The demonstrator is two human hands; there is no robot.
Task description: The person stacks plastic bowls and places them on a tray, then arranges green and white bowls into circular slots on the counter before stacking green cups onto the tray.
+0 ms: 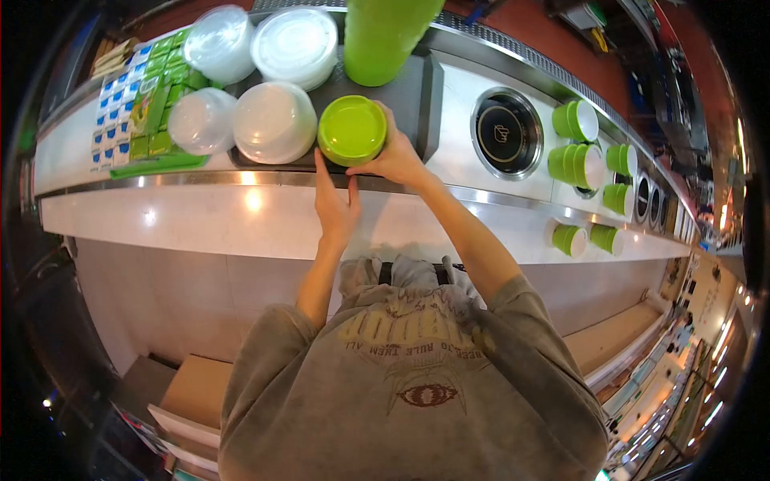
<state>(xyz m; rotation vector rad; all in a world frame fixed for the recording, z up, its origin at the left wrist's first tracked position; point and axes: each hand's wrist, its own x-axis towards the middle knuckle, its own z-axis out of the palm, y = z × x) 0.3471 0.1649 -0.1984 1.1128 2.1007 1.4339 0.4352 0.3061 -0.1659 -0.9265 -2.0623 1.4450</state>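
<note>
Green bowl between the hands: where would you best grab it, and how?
I'd take the green bowl by its side wall, the right hand coming from the right, the left hand from the near left. Its round outline gives opposing sides to press. The translucent container sits close on its left, so that side looks tighter for fingers.

long white counter, metal strip along near side. dark tray under and beyond grip. green tray well left of grip, small packets about it. round black plate sunk in surface, right of grip. green cup stacks farther right.
</note>
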